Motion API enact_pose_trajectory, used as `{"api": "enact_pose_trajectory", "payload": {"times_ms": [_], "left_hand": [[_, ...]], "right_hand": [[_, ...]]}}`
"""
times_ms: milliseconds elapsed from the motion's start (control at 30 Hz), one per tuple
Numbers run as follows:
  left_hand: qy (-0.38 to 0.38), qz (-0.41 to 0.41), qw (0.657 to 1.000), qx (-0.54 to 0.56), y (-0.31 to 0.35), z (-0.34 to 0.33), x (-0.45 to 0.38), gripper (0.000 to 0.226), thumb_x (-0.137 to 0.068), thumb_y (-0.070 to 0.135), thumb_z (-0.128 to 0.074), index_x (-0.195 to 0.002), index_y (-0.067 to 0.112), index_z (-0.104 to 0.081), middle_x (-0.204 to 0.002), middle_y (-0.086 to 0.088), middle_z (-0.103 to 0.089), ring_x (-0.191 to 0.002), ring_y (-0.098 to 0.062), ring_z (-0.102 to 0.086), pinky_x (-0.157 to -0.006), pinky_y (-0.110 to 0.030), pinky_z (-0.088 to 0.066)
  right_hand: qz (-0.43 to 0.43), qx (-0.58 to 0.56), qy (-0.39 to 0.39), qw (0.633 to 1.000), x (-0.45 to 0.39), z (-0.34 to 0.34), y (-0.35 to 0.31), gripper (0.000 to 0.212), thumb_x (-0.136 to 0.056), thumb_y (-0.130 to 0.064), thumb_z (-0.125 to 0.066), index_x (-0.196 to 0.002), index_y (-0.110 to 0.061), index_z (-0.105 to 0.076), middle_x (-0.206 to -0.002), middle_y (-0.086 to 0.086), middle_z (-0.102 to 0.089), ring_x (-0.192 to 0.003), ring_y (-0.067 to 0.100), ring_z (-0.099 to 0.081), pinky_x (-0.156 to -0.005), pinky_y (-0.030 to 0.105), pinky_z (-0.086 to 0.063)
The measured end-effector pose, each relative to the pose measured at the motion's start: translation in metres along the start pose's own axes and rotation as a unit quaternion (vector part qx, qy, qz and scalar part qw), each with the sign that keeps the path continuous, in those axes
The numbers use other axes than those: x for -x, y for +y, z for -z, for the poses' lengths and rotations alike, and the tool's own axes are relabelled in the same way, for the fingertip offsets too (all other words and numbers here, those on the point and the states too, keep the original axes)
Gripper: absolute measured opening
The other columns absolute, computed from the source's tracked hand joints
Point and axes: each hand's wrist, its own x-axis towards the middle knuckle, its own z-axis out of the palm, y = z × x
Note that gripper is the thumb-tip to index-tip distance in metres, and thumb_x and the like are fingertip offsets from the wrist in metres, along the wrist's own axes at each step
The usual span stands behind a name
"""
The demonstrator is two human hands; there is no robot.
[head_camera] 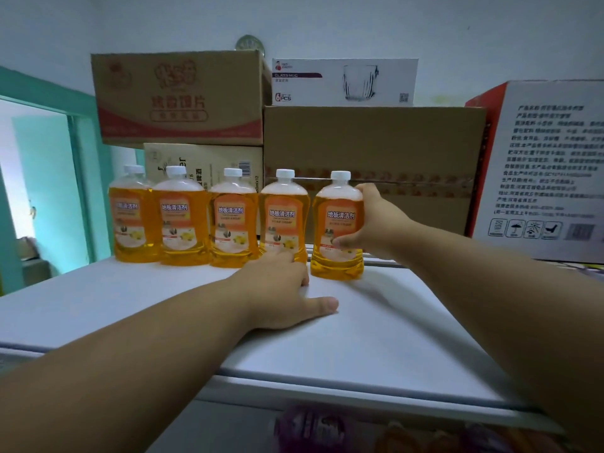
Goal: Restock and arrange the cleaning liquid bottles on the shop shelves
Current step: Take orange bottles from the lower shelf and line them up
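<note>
Lining up the row on the shelf [376, 322]

Four bottles [209, 220] stand labels out; my left hand [281, 289] lies flat, fingers relaxed, against the fourth's base (steadying it, I'd say), while my right hand [369, 220] grips the end bottle [338, 227], squaring it.

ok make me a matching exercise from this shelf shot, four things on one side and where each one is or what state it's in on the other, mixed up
Things
1. right hand
2. left hand
3. glass mug box
4. red and white box

Places or states
A. on top of the big plain carton
B. at the far right of the shelf
C. gripping the rightmost bottle
D. resting on the shelf in front of the fourth bottle

Pairs: 1-C, 2-D, 3-A, 4-B
</note>
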Motion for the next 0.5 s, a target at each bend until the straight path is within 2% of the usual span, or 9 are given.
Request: {"api": "enact_pose_trajectory", "payload": {"times_ms": [200, 367, 500], "left_hand": [[0.007, 0.001, 1.0, 0.008, 0.0, -0.002, -0.001, 0.078, -0.079, 0.086, -0.039, -0.128, 0.028, -0.057, -0.134, 0.002, -0.048, -0.12, -0.016, -0.04, -0.102, -0.041, -0.041], [0.007, 0.006, 1.0, 0.01, -0.002, -0.004, -0.001, 0.077, -0.078, 0.087, -0.039, -0.126, 0.03, -0.057, -0.129, 0.004, -0.05, -0.117, -0.015, -0.042, -0.102, -0.042, -0.043], [0.015, 0.005, 1.0, 0.017, 0.0, -0.003, 0.002, 0.076, -0.079, 0.086, -0.04, -0.128, 0.029, -0.055, -0.133, 0.003, -0.048, -0.12, -0.017, -0.042, -0.102, -0.041, -0.042]], "right_hand": [[-0.012, 0.02, 0.004, 1.0, -0.018, -0.009, 0.003, 0.104, -0.068, -0.024, -0.091, -0.145, -0.021, -0.022, -0.109, -0.001, -0.059, -0.1, 0.021, -0.063, -0.076, 0.033, -0.057], [-0.018, 0.006, 0.007, 1.0, -0.017, -0.009, 0.008, 0.118, -0.068, -0.028, -0.091, -0.154, -0.023, -0.011, -0.114, -0.002, -0.056, -0.1, 0.018, -0.061, -0.077, 0.031, -0.055], [-0.008, 0.019, 0.081, 0.996, -0.004, -0.003, 0.002, 0.104, -0.067, -0.042, -0.089, -0.147, -0.025, -0.026, -0.128, 0.005, -0.05, -0.105, 0.021, -0.06, -0.079, 0.032, -0.058]]}}
